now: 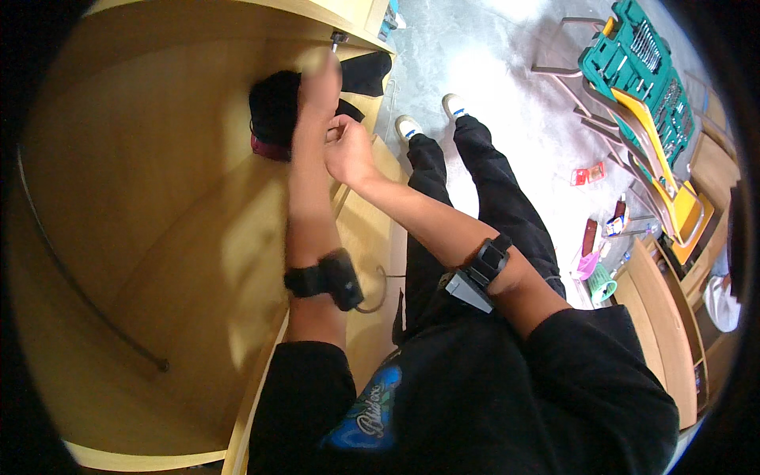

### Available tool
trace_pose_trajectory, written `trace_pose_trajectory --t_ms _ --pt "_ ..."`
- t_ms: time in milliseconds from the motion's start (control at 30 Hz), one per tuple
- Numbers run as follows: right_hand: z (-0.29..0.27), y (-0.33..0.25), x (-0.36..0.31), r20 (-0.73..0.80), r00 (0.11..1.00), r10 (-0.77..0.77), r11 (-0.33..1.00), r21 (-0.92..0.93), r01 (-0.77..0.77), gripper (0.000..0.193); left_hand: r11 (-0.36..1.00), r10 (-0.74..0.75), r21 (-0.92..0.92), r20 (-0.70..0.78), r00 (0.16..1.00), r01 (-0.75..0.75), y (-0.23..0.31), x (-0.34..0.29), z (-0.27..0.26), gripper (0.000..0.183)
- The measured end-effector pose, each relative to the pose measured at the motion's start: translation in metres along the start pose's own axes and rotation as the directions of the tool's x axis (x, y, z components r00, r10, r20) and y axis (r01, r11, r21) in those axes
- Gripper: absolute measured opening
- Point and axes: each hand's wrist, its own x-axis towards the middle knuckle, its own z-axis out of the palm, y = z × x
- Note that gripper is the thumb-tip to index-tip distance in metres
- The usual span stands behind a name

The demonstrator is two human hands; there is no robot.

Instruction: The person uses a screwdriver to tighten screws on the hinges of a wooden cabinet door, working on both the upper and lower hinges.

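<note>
My left hand [321, 79] is blurred and reaches up inside a light wooden cabinet [158, 198]. Its fingers look closed around a small metal-tipped tool [339, 38] whose tip meets the cabinet's upper edge. My right hand [348, 150] sits just below it with the fingers curled against my left wrist; whether it holds anything is hidden. Behind both hands a black fabric object with a maroon rim [273, 111] lies in the cabinet. A second black piece [366, 71] sits to its right. Both forearms wear black strapped bands.
On the right, an open green tool case [637, 59] full of sockets rests on yellow-seated chairs [673, 190]. Small packets and a red wrapper [590, 172] lie on the pale floor. Wooden furniture [665, 317] stands at the lower right. My feet are by the cabinet's edge.
</note>
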Motion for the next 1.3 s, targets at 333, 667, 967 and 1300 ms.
trace_pose_trajectory --t_ms 333,667,967,1300 --pt "-0.019 -0.005 0.004 0.156 0.987 -0.030 0.998 0.055 0.022 0.024 0.999 0.008 -0.034 -0.156 0.988 -0.014 -0.011 0.007 0.011 0.056" --pt "-0.027 -0.030 -0.002 0.397 0.914 0.079 0.924 0.315 -0.217 0.018 0.873 0.052 -0.465 0.390 0.920 0.148 -0.011 0.005 -0.012 0.049" --pt "-0.038 -0.027 0.006 0.399 0.909 0.122 0.886 0.368 -0.281 0.017 0.840 0.121 -0.528 0.405 0.906 0.124 0.007 -0.003 -0.012 0.046" --pt "-0.030 -0.010 0.016 0.219 0.972 0.088 0.996 -0.047 -0.080 0.010 0.977 -0.211 -0.043 -0.111 0.971 0.207 0.018 0.007 0.011 0.060"
